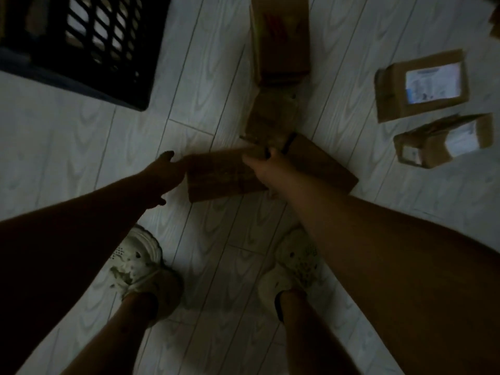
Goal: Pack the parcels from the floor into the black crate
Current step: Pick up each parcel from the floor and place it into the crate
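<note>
A flat brown cardboard parcel (pixel 216 175) lies low over the pale floor just ahead of my feet. My right hand (pixel 263 165) grips its right end from above. My left hand (pixel 165 175) is at the parcel's left edge with fingers spread, touching or nearly touching it. Under the right hand lies a second flat brown parcel (pixel 322 165). The black lattice crate (pixel 89 47) stands at the top left, apart from both hands.
A tall brown box (pixel 281 36) and a crumpled brown parcel (pixel 270 117) lie straight ahead. Two labelled boxes, one (pixel 422 85) and another (pixel 443 142), sit at the right. My feet in pale clogs (pixel 140 266) stand below. The scene is dim.
</note>
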A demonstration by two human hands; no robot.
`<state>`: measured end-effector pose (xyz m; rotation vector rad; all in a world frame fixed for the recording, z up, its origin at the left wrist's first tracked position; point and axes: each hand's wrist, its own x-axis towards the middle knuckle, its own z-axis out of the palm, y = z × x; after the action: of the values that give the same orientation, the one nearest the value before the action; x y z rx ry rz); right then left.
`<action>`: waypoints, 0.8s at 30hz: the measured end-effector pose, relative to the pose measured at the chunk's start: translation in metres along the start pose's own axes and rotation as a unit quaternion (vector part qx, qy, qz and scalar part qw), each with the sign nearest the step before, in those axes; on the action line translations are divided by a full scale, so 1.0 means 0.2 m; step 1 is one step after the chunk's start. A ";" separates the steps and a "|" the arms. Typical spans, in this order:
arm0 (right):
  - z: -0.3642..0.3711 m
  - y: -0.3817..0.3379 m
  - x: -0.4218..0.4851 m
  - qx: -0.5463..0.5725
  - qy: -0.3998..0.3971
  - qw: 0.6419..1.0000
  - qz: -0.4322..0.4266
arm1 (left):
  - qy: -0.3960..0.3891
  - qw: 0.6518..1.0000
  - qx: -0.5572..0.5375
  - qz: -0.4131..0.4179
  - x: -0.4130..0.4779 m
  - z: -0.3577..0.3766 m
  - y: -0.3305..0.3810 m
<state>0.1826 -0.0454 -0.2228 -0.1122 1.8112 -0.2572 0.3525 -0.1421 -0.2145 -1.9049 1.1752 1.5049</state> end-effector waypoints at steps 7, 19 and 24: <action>0.13 0.01 0.29 0.219 -0.009 0.974 0.060 | -0.099 0.972 -0.192 -0.097 0.24 0.14 -0.05; 0.08 -0.07 -0.47 0.283 0.019 0.957 0.058 | -0.068 0.980 -0.187 0.031 -0.47 -0.16 0.03; -0.03 -0.29 -1.24 0.334 0.026 0.942 -0.010 | -0.077 0.968 -0.160 0.179 -1.13 -0.55 0.13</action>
<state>0.2370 -0.0486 0.0252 0.3587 1.6834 -0.8781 0.3826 -0.1617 0.0344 -1.7912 1.3212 2.1077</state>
